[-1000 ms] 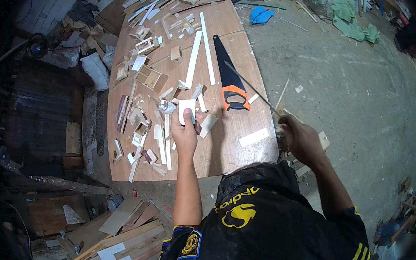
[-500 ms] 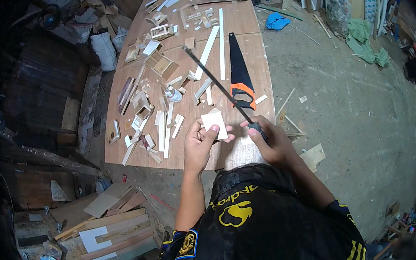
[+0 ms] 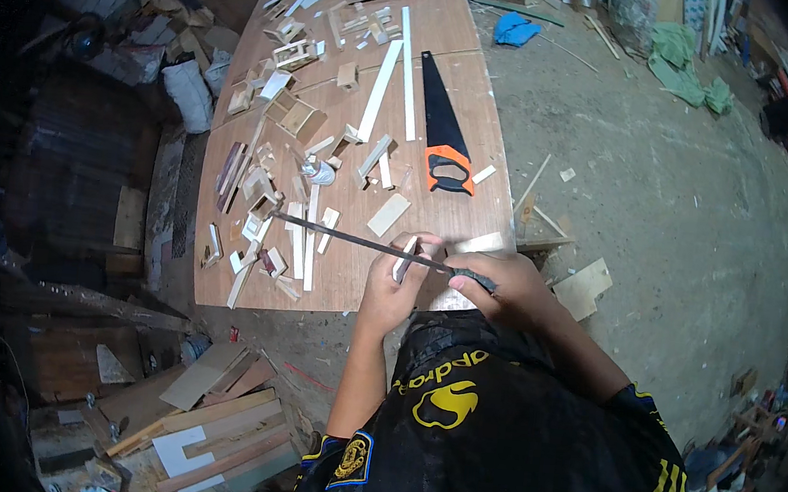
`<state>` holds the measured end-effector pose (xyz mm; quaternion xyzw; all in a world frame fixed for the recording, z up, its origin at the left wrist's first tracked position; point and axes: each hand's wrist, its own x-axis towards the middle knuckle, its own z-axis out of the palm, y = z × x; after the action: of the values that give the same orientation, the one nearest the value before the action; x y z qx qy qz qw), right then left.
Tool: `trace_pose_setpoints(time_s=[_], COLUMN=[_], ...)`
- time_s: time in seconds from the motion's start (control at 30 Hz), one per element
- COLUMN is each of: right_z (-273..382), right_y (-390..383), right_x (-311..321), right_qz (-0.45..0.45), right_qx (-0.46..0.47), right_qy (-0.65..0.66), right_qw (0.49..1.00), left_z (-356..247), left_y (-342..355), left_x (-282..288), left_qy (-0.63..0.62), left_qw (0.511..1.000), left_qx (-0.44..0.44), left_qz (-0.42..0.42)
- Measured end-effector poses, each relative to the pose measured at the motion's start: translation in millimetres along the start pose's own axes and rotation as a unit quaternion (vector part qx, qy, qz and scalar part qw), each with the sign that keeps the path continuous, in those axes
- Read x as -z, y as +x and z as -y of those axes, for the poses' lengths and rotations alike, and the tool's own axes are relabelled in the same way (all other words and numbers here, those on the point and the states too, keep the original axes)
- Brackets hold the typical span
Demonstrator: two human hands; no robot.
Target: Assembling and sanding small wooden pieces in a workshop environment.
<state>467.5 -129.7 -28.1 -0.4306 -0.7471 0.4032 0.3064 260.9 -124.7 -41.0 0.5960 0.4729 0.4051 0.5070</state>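
My left hand (image 3: pixel 390 288) grips a small pale wooden piece (image 3: pixel 404 260), now turned nearly edge-on between thumb and fingers. In my right hand (image 3: pixel 495 288) is the dark handle of a long, thin, dark-bladed tool (image 3: pixel 348 237); its exact kind is hard to tell from this angle. The blade reaches leftward across the wooden piece, and whether it touches is unclear. Just beyond my left hand, a flat pale wood block (image 3: pixel 388 215) rests on the table. A light board (image 3: pixel 478 245) is partly hidden behind my right hand.
On the wooden table (image 3: pixel 453 218) lies a handsaw (image 3: pixel 448 129) with an orange and black handle. Two long white strips (image 3: pixel 382 90) lie left of it. Small wooden assemblies (image 3: pixel 295 115), offcuts and a white bottle (image 3: pixel 321 173) crowd the left side. Scrap boards (image 3: pixel 209 436) fill the lower left floor.
The tool has swung down from pointing up and left to pointing mostly left, across my left hand. My left hand has turned the wooden piece from face-up to edge-on.
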Motion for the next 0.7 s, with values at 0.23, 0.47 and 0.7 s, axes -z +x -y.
trace_pose_setpoints(time_s=[0.23, 0.47, 0.7], right_z=[-12, 0, 24], right_y=[-22, -43, -56], right_x=[5, -1, -38], right_qz=[-0.047, -0.019, -0.03], right_qx=[0.035, -0.02, -0.102], right_qy=[-0.021, -0.067, -0.111], right_qw=[0.998, 0.997, 0.988], left_z=[-1, 16, 38], left_y=[3, -14, -58], left_x=[-8, -16, -15], left_qy=[0.015, 0.013, 0.033], left_qw=[0.994, 0.997, 0.999], left_qx=[-0.096, -0.001, -0.012], left_qz=[0.055, 0.072, 0.018])
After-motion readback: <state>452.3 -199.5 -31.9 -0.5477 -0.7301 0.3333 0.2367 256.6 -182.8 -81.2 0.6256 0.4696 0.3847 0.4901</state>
